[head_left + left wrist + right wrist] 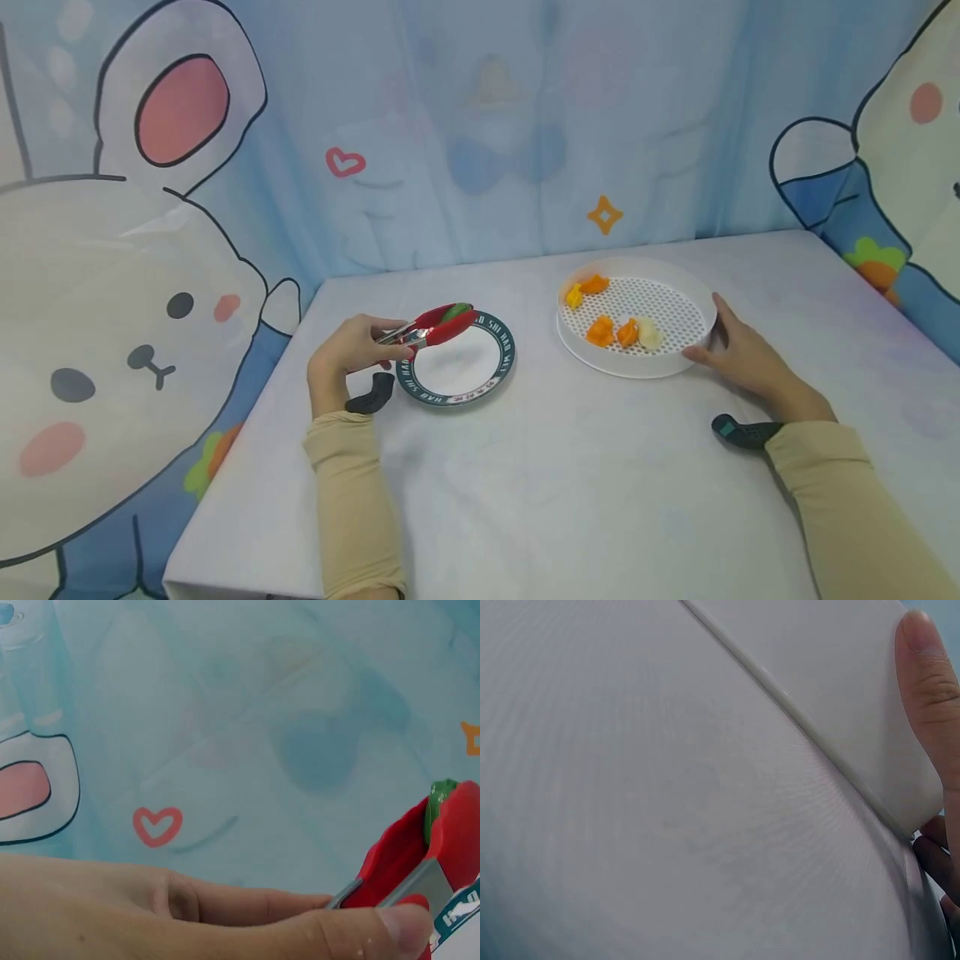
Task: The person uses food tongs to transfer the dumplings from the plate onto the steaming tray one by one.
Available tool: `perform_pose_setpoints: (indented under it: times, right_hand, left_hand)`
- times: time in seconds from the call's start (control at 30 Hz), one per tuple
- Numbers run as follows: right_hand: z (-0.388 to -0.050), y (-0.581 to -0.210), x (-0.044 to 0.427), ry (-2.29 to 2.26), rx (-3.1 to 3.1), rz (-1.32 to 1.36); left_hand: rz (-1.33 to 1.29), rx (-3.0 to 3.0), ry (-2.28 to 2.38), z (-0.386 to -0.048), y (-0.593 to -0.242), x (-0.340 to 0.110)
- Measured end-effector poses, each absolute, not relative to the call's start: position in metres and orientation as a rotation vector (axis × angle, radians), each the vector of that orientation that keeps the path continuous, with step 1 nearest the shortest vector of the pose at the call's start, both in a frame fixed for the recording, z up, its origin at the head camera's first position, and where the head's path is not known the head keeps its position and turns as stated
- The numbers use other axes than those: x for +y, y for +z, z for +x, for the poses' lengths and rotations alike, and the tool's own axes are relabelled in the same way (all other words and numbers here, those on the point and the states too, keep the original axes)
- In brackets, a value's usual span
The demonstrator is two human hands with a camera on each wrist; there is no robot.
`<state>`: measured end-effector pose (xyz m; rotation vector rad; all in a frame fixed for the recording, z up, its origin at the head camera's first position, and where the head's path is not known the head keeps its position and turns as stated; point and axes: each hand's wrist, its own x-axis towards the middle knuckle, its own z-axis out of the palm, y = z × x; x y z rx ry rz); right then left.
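My left hand (356,348) holds small tongs with red scalloped tips (442,325) and metal arms. A small glossy green piece (455,312) sits between the tips; its exact kind is unclear. The tongs are above the far left part of a white plate (457,367) with a dark green lettered rim. At the right, my right hand (750,358) grips the outer wall of a round white sieve (637,365), thumb in front and fingers farther round the side. Several small orange, yellow and pale pieces (600,331) lie on its perforated bottom.
Both things stand on a table with a white cloth (562,500). A blue curtain with cartoon prints (450,125) hangs behind the table and along its sides. Dark straps or mounts (742,432) sit at both wrists.
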<state>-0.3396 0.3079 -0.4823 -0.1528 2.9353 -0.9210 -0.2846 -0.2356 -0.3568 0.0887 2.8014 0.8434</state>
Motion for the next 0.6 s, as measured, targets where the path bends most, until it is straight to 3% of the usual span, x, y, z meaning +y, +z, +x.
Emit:
perform_pose_setpoints:
  times: [0.2,0.4,0.6]
  right_hand:
    - [-0.34,-0.479,0.31,-0.919,2.938,-0.164]
    - [-0.338,-0.481,0.312,-0.945,2.929,-0.148]
    - [-0.336,-0.476,0.308,-0.989,2.903,-0.141]
  left_hand:
    - [0.291,2.843,0.983,-0.293,-0.349,-0.213]
    - [0.313,2.907,1.127,-0.304,-0.354,-0.176]
    - [0.438,3.044,1.01,-0.316,-0.365,-0.125]
